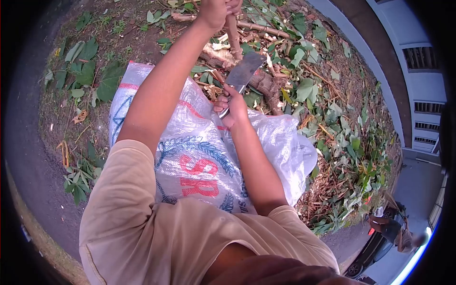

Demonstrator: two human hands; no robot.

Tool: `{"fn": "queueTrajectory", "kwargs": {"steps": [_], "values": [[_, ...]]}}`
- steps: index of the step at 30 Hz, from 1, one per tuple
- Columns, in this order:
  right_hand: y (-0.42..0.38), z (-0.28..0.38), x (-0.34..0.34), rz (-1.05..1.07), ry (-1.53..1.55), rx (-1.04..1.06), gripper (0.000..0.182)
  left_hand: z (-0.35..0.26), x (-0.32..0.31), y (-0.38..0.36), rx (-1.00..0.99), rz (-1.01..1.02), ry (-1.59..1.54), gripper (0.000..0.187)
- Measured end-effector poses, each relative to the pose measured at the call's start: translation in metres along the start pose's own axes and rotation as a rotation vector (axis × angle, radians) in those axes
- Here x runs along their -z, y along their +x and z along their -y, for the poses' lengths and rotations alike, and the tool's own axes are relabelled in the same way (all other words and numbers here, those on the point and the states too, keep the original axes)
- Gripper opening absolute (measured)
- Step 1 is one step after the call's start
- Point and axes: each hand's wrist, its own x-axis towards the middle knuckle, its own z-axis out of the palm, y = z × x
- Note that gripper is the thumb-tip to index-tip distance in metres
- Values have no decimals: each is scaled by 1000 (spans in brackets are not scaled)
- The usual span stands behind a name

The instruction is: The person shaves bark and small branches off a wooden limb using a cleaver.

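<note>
My left hand [219,13] is at the top edge of the head view, closed around the upper part of a cut branch [233,39]. The branch stands nearly upright, its lower end by a thick log [266,86] lying on the ground. My right hand [232,107] grips the handle of a cleaver [243,72]. Its broad dark blade points up and right, over the log and close to the branch's lower end. A white woven plastic sack [190,135] with red and blue print covers my lap, below both hands.
Leaves [306,90], wood chips and thin sticks litter the ground around the log. A paved road [33,118] runs along the left. A light-blue wall [380,52] with vents stands at right. Another person [401,237] is at the lower right, near a dark car [365,256].
</note>
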Motion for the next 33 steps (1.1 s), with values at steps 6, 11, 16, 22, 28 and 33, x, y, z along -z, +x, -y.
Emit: {"fn": "queueTrajectory", "kwargs": {"steps": [6,11,16,22,28,33], "values": [[-41,61,-11,220,161,120,29,-8,9,-1,42,112,-31,35],[-110,115,-32,188,-88,956,28,-10,11,-4,68,176,-80,34],[-47,84,-20,47,102,1442,26,-12,8,-4,50,207,-76,36],[7,-5,-6,68,-113,-17,14,-1,29,7,12,260,-93,36],[-3,35,12,152,153,-15,24,3,9,11,-70,-268,21,46],[-79,92,-16,267,22,510,23,-6,4,2,-38,-692,294,43]]}}
